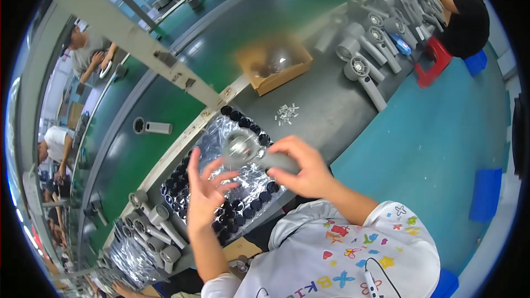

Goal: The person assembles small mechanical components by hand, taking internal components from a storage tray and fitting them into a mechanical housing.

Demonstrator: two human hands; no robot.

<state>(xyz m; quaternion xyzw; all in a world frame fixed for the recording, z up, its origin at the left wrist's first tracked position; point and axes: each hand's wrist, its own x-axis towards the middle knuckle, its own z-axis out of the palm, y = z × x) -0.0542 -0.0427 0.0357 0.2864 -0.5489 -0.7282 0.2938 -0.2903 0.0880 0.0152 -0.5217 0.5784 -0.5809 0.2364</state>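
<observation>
My right hand [302, 166] is wrapped round the handle of a grey handheld fan [240, 149], its round head pointing left and slightly blurred. My left hand [207, 190] is raised beside the fan head with fingers spread, and nothing is in it. Below both hands lies a sheet of clear plastic film [255, 179] on the bench. Many black round caps [178, 183] are lined up along the edges of this film.
An open cardboard box [281, 80] stands beyond a small pile of white pieces [286, 113]. Grey fan bodies [367, 72] crowd the bench at far right; more [157, 226] lie lower left. One fan body [153, 127] rests on the green conveyor [190, 105]. Co-workers sit nearby.
</observation>
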